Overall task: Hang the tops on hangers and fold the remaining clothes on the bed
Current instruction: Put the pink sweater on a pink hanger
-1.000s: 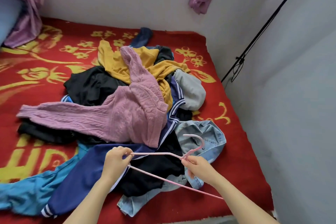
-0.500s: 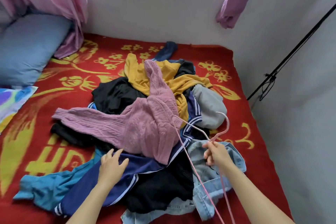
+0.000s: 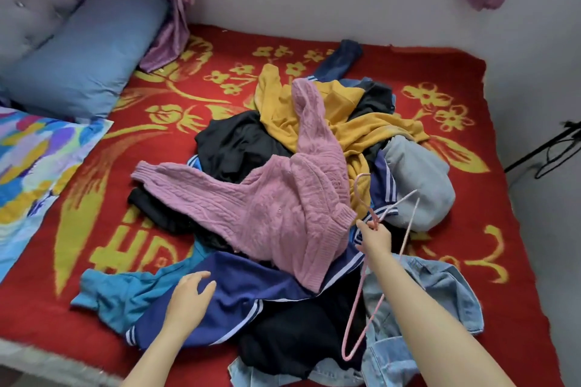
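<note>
So your right hand pinches the pink hanger by its neck. Left hand is spread loose, navy jacket just under the fingertips.

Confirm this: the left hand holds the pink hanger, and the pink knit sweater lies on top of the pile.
Wrong hand. The head view shows the right hand holding the pink hanger; the left hand is open and holds nothing. The pink knit sweater does lie on top of the pile.
</note>
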`<state>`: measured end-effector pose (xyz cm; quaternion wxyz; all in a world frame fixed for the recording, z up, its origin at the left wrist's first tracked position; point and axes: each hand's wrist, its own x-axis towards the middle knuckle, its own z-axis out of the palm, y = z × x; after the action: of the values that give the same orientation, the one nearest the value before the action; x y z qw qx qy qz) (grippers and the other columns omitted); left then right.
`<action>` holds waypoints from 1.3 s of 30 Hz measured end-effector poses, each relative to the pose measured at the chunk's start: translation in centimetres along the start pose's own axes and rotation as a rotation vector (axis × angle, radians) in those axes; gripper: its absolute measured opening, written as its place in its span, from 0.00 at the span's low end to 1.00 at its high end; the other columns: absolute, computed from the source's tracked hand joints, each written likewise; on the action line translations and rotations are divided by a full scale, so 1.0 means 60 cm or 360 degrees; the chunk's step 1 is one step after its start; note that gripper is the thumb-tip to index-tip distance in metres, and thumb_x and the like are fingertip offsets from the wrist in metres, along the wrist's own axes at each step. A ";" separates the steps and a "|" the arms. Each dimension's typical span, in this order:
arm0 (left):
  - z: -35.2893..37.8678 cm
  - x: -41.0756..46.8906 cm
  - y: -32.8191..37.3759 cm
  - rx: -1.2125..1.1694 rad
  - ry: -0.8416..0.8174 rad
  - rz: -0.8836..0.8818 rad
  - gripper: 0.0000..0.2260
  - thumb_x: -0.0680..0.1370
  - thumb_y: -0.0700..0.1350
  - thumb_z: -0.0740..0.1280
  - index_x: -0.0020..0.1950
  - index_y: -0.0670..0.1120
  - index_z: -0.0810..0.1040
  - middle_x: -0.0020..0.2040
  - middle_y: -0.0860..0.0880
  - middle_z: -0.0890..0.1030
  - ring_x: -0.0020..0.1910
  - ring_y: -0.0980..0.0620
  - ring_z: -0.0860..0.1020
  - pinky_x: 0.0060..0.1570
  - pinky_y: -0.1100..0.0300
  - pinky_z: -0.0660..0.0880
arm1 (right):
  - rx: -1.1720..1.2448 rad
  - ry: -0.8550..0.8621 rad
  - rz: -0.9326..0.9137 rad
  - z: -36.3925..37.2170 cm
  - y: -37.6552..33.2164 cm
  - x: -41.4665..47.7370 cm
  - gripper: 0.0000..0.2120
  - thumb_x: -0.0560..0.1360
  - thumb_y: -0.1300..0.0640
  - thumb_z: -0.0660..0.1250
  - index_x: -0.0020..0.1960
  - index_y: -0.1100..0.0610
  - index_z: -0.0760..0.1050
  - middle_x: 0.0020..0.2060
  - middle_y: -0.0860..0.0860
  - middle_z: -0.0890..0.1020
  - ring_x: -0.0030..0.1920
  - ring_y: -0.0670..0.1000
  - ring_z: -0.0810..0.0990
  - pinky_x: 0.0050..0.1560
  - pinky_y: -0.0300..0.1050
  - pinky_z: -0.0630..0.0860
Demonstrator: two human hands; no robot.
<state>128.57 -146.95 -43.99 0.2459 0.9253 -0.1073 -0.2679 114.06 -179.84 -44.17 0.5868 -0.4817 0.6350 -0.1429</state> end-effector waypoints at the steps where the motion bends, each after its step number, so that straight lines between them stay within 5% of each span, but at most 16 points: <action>1: 0.004 0.005 0.004 -0.0011 -0.0011 -0.0006 0.14 0.77 0.40 0.66 0.62 0.40 0.76 0.61 0.40 0.75 0.60 0.42 0.74 0.59 0.52 0.67 | 0.0053 -0.0023 0.0073 0.007 0.007 0.007 0.09 0.74 0.59 0.68 0.40 0.54 0.68 0.44 0.55 0.72 0.44 0.55 0.72 0.30 0.43 0.73; 3: 0.010 0.015 0.012 -0.0034 -0.0028 -0.0025 0.14 0.77 0.40 0.66 0.62 0.40 0.76 0.61 0.41 0.75 0.59 0.43 0.74 0.58 0.53 0.67 | 0.0114 -0.0092 0.0160 0.022 0.017 0.015 0.08 0.74 0.59 0.68 0.51 0.54 0.71 0.51 0.54 0.70 0.49 0.54 0.71 0.36 0.45 0.74; 5: 0.014 0.024 0.018 -0.0062 -0.0032 -0.0040 0.13 0.77 0.39 0.66 0.61 0.40 0.76 0.60 0.41 0.76 0.58 0.43 0.75 0.57 0.55 0.68 | 0.0150 -0.0158 0.0221 0.037 0.022 0.028 0.19 0.75 0.59 0.68 0.64 0.55 0.70 0.56 0.52 0.69 0.53 0.53 0.71 0.42 0.48 0.75; 9: 0.018 0.027 0.022 -0.0185 -0.0044 -0.0038 0.11 0.77 0.39 0.65 0.59 0.42 0.77 0.57 0.45 0.76 0.53 0.49 0.75 0.53 0.59 0.68 | 0.0189 -0.0190 0.0307 0.067 0.026 0.049 0.26 0.73 0.59 0.70 0.69 0.55 0.67 0.58 0.55 0.73 0.52 0.53 0.73 0.31 0.42 0.72; 12: 0.018 0.025 0.018 -0.0257 -0.0054 -0.0028 0.09 0.77 0.37 0.64 0.57 0.42 0.78 0.55 0.47 0.77 0.54 0.50 0.75 0.53 0.61 0.66 | 0.0162 -0.0192 0.0324 0.079 0.034 0.055 0.27 0.71 0.60 0.72 0.67 0.54 0.67 0.60 0.56 0.74 0.50 0.54 0.75 0.31 0.42 0.70; 15: 0.016 0.023 0.016 -0.0300 -0.0075 -0.0014 0.08 0.78 0.37 0.64 0.54 0.47 0.77 0.53 0.48 0.77 0.55 0.50 0.75 0.54 0.61 0.67 | 0.0156 -0.0243 0.0366 0.082 0.040 0.052 0.22 0.71 0.60 0.71 0.63 0.54 0.70 0.51 0.54 0.77 0.40 0.51 0.75 0.30 0.39 0.69; 19: 0.010 0.021 0.024 -0.0323 -0.0082 0.0063 0.07 0.78 0.37 0.64 0.51 0.49 0.76 0.51 0.49 0.78 0.53 0.51 0.75 0.52 0.62 0.66 | 0.0175 -0.0220 0.0321 0.075 0.032 0.044 0.06 0.73 0.63 0.69 0.43 0.55 0.74 0.36 0.51 0.75 0.32 0.48 0.70 0.29 0.38 0.66; 24: 0.005 0.009 0.049 -0.0366 -0.0101 0.0165 0.08 0.78 0.38 0.64 0.53 0.48 0.77 0.52 0.49 0.79 0.53 0.52 0.75 0.52 0.62 0.66 | 0.0226 -0.0120 0.0049 0.033 0.021 -0.008 0.06 0.75 0.65 0.67 0.47 0.55 0.72 0.34 0.51 0.73 0.24 0.45 0.65 0.18 0.33 0.61; 30: -0.015 -0.017 0.110 -0.0411 -0.0036 0.0394 0.10 0.78 0.38 0.64 0.57 0.42 0.79 0.53 0.49 0.79 0.52 0.54 0.75 0.52 0.64 0.67 | 0.0289 -0.0298 -0.0254 -0.039 -0.038 -0.093 0.09 0.78 0.66 0.61 0.57 0.58 0.70 0.23 0.49 0.67 0.16 0.41 0.58 0.17 0.33 0.57; 36: -0.038 -0.053 0.186 -0.0436 -0.0029 0.0687 0.13 0.77 0.39 0.66 0.61 0.43 0.77 0.58 0.46 0.78 0.57 0.49 0.75 0.58 0.58 0.70 | -0.0195 -0.0377 -0.1011 -0.122 -0.178 -0.233 0.10 0.77 0.69 0.62 0.41 0.56 0.71 0.23 0.44 0.72 0.18 0.41 0.64 0.20 0.30 0.60; 39: -0.061 -0.079 0.236 -0.0490 0.0046 0.0922 0.20 0.76 0.41 0.68 0.68 0.43 0.71 0.64 0.46 0.73 0.64 0.47 0.70 0.63 0.56 0.66 | -0.0292 -0.0466 -0.1344 -0.160 -0.255 -0.327 0.07 0.75 0.72 0.62 0.48 0.61 0.73 0.23 0.42 0.76 0.22 0.37 0.71 0.25 0.27 0.66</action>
<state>125.67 -156.08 -31.93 0.4504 0.8121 -0.3207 -0.1866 109.39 -175.83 -18.23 0.5156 -0.7636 0.3035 -0.2431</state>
